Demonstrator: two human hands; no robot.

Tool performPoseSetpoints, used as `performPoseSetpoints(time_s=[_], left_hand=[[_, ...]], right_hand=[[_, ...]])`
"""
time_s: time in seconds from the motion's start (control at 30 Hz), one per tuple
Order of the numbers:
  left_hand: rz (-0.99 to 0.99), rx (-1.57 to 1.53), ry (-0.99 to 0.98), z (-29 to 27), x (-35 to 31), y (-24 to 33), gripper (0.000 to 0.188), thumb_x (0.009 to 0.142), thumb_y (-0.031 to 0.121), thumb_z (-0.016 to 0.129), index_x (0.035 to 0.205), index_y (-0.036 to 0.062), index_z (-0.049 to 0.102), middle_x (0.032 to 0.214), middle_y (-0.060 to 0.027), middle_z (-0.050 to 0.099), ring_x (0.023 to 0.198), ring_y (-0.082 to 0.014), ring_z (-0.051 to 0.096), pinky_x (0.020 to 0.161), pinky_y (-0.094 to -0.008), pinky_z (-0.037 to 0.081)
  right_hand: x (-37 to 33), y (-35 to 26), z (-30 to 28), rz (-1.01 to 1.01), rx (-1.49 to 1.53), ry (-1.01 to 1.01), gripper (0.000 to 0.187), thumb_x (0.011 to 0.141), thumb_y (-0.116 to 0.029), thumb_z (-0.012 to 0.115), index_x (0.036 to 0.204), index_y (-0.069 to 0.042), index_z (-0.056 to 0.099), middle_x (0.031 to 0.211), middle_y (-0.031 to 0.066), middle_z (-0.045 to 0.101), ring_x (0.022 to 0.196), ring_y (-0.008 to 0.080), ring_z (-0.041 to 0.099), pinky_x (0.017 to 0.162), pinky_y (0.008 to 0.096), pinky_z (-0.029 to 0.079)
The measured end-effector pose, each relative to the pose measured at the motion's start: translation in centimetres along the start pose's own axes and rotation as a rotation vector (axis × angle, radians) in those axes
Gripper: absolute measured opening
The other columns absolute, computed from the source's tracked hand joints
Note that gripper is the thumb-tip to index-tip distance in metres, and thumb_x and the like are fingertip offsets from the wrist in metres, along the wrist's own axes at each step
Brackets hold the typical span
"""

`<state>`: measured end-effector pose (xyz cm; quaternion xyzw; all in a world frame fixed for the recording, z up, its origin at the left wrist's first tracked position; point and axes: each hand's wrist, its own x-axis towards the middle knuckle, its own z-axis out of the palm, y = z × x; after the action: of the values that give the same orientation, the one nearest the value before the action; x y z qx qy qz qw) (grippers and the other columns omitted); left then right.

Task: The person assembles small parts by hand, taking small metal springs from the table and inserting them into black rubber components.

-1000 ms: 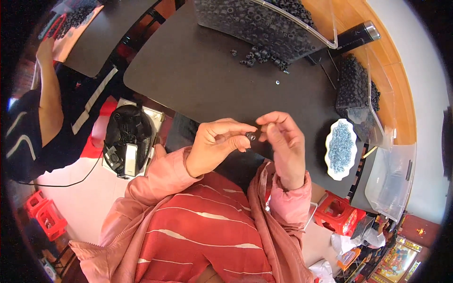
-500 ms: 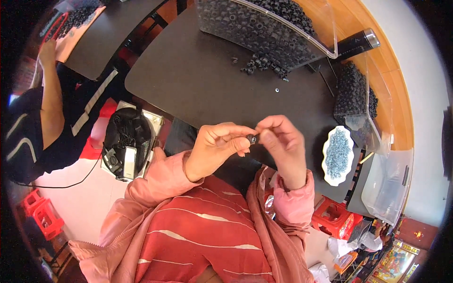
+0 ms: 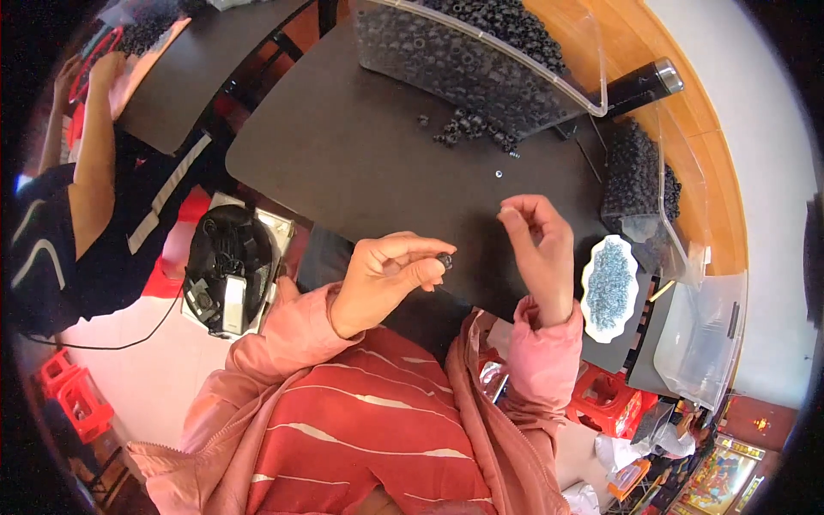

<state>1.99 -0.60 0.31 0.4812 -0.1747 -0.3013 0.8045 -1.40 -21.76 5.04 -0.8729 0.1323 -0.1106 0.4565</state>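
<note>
Over the table's near edge, my left hand [image 3: 382,279] pinches a small round black plastic part [image 3: 445,260] between thumb and fingertips. My right hand [image 3: 543,249] is held apart from it, to the right. Its thumb and index fingertip are close together; anything between them is too small to make out. Beside that hand lies a white scalloped dish [image 3: 587,302] full of small shiny bluish-silver pieces. A loose pile of similar black parts [image 3: 476,127] rests farther off on the dark table [image 3: 343,146], with a tiny silver piece [image 3: 499,174] nearby.
Two clear bins [image 3: 481,47] [image 3: 639,176] of black parts line the far and right sides, with a black flask [image 3: 645,86] between them. An empty-looking clear tub [image 3: 699,352] stands at right. A black bag [image 3: 227,257] sits left; another person's arm [image 3: 94,172] works beyond.
My right hand has drawn away from the black part, up and to the right. The left hand still holds that part, slightly shifted left. The other person's arm has moved.
</note>
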Motion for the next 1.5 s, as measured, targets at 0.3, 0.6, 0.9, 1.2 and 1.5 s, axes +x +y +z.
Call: performPoseSetpoints(time_s=[0.3,0.6,0.9,1.2,1.5], left_hand=[[0.026,-0.017,0.019,-0.3,0.0,0.2,0.024,0.087,0.010,0.065,0.107,-0.0025,0.064,0.082,-0.0022,0.058,0.071,-0.0077,0.056,0.065,-0.0210,0.047],[0.000,-0.022,0.064,-0.6,0.0,0.5,0.023,0.087,0.010,0.065,0.106,-0.0023,0.065,0.082,-0.0016,0.057,0.071,-0.0076,0.056,0.065,-0.0212,0.047],[0.003,-0.022,0.092,-1.1,-0.1,0.7,0.023,0.087,0.011,0.065,0.106,-0.0020,0.065,0.083,-0.0018,0.058,0.072,-0.0073,0.057,0.065,-0.0212,0.047],[-0.033,-0.063,0.127,-1.2,-0.4,1.1,0.024,0.087,0.012,0.065,0.107,-0.0014,0.065,0.083,-0.0028,0.059,0.073,-0.0087,0.059,0.066,-0.0208,0.049],[0.040,-0.021,0.030,-0.4,0.1,0.6,0.024,0.087,0.010,0.065,0.108,-0.0020,0.065,0.087,-0.0051,0.059,0.073,-0.0097,0.059,0.067,-0.0213,0.049]], right_hand=[[5.5,2.4,-0.6,-0.107,-0.256,0.110,0.011,0.088,-0.008,0.058,0.094,0.000,0.063,0.077,0.0044,0.064,0.069,0.0068,0.056,0.063,0.0221,0.044],[7.7,0.1,4.5,-0.484,-0.325,0.068,0.013,0.081,-0.009,0.064,0.093,-0.008,0.065,0.084,0.0112,0.063,0.082,0.0289,0.059,0.069,0.0371,0.048],[9.0,0.3,6.8,-0.646,-0.579,0.081,0.016,0.076,-0.008,0.067,0.092,-0.008,0.064,0.088,0.0070,0.055,0.089,0.0286,0.050,0.072,0.0377,0.047],[5.6,-2.6,4.8,-0.182,0.379,-0.016,0.013,0.093,-0.009,0.053,0.100,0.000,0.058,0.089,0.0051,0.064,0.071,0.0068,0.056,0.065,0.0211,0.047],[-3.7,-1.7,3.5,0.155,0.832,-0.182,0.014,0.090,-0.009,0.059,0.100,0.001,0.058,0.091,0.0107,0.065,0.073,0.0128,0.059,0.068,0.0240,0.049]])
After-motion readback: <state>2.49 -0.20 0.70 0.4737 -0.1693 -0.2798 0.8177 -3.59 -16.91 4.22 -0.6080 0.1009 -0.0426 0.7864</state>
